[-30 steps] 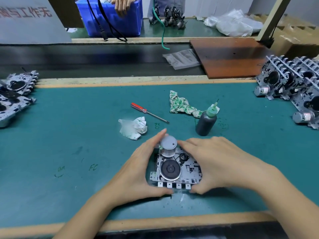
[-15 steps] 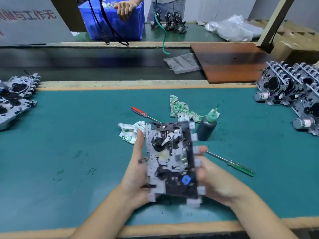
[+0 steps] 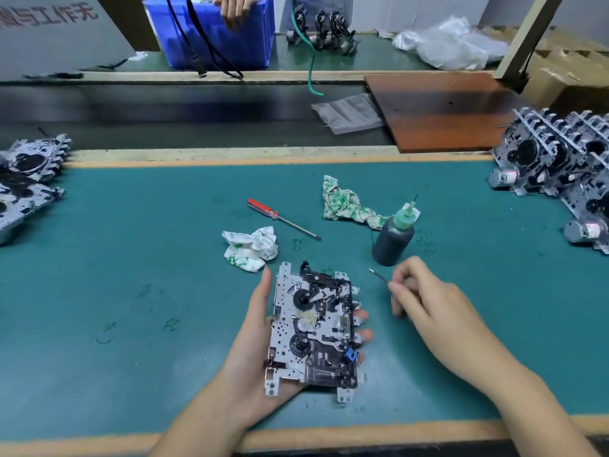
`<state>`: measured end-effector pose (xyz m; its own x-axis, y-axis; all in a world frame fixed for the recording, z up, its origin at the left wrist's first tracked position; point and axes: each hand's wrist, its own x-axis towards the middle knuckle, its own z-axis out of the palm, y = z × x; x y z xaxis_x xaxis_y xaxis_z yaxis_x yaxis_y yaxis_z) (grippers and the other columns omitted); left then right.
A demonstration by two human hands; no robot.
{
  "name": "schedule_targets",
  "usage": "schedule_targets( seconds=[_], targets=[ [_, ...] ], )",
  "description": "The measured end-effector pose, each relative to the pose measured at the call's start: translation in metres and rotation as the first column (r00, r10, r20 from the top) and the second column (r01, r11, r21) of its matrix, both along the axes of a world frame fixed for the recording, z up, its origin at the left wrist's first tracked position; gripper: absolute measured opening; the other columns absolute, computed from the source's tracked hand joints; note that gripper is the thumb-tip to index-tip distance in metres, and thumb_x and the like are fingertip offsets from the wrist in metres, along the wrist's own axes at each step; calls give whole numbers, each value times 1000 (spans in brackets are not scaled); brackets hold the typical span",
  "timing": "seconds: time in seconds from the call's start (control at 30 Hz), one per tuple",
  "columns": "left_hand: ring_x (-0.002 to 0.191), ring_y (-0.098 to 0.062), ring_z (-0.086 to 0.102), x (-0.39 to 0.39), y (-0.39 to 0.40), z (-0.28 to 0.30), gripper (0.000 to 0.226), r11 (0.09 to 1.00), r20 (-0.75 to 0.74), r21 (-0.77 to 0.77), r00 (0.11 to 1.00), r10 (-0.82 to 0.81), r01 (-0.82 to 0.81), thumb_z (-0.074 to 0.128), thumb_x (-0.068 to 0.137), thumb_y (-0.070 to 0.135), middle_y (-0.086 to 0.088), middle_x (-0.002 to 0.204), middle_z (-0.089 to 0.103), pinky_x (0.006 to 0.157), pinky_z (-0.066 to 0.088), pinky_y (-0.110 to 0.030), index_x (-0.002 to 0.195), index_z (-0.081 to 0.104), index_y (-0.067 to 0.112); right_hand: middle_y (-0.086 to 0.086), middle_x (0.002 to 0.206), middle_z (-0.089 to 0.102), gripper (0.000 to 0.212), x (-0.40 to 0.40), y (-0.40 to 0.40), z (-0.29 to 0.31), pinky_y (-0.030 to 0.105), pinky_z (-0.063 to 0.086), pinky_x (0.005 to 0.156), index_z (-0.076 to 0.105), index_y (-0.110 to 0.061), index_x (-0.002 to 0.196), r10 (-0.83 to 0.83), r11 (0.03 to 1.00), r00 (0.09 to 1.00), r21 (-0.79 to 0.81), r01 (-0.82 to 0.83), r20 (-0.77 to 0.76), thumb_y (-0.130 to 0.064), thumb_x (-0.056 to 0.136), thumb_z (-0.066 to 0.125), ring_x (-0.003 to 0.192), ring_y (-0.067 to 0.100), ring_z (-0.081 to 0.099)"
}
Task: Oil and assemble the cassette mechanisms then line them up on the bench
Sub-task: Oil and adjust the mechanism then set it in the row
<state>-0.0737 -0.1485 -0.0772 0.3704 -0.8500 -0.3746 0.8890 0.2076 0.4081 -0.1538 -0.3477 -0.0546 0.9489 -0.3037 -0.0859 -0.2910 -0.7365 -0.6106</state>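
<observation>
The left hand (image 3: 260,351) cradles the cassette mechanism (image 3: 313,328) from below, thumb along its left edge and fingertips curled round the right, lifted near the bench's (image 3: 131,258) front edge. The right hand (image 3: 425,305) pinches a thin tool (image 3: 379,276), tip aimed at the mechanism (looks like the green screwdriver, handle hidden). Probably best to keep the plate steady and touch only the pivots by the black hub. Its long axis runs front to back, with the works facing up.
</observation>
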Motion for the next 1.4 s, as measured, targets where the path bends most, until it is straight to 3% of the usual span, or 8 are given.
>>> schedule_targets(
  seconds=[0.03,0.1,0.17,0.33,0.57,0.9,1.07,1.4],
  targets=[
    [108,-41,61,0,0,-1,86,1000,6,14,1000,5,-5,33,82,73,-27,127,57,96,45,-55,122,63,2,-6,57,52,19,-2,4,5,24,35,49,39,-30,79,4,955,1000,297,-10,20,-33,96,48,49,10,40],
    [106,-38,63,0,0,-2,82,999,30,50,999,10,-12,31,84,71,-25,124,60,96,46,-53,118,66,5,-6,45,37,19,-5,11,13,16,23,38,47,-26,73,30,643,999,765,14,-43,-36,88,50,39,9,22],
    [108,-34,64,0,0,-3,77,997,43,78,999,13,-17,31,85,68,-21,122,62,96,48,-49,112,70,8,-6,40,30,26,-8,18,18,14,17,35,54,-25,63,169,489,977,872,33,-131,-37,85,49,36,7,16],
    [112,-34,61,0,0,-4,77,992,75,123,997,-5,-4,32,84,68,-22,124,61,99,47,-47,117,67,8,-3,36,36,36,-9,31,17,15,19,34,56,-19,54,308,495,929,869,26,-204,-37,84,51,30,6,22],
    [117,-34,58,-1,1,-6,76,989,104,145,995,5,-20,33,85,68,-21,126,60,101,45,-46,118,66,8,-4,37,42,42,-10,32,18,19,26,36,57,-21,54,306,660,922,751,-25,-238,-45,87,48,31,8,28],
    [110,-33,63,-2,-1,-2,75,988,98,149,995,31,-46,31,87,66,-22,121,62,88,54,-42,115,68,7,-4,34,43,46,-11,33,16,28,42,45,57,-20,50,329,659,909,751,-27,-256,-49,85,47,30,7,31],
    [111,-33,62,-2,-1,-1,74,984,131,177,991,5,-28,28,87,67,-22,120,63,89,54,-43,113,70,10,-4,31,44,60,-7,29,19,15,28,33,52,-20,42,396,654,866,756,-33,-305,-41,97,39,25,4,32],
    [112,-34,61,-3,-5,-1,70,974,147,218,989,34,-66,32,87,67,-23,120,63,91,52,-45,110,71,13,-3,29,31,58,-5,23,18,15,23,35,40,-22,42,408,747,852,657,-105,-328,-49,93,37,26,8,24]
  ],
)
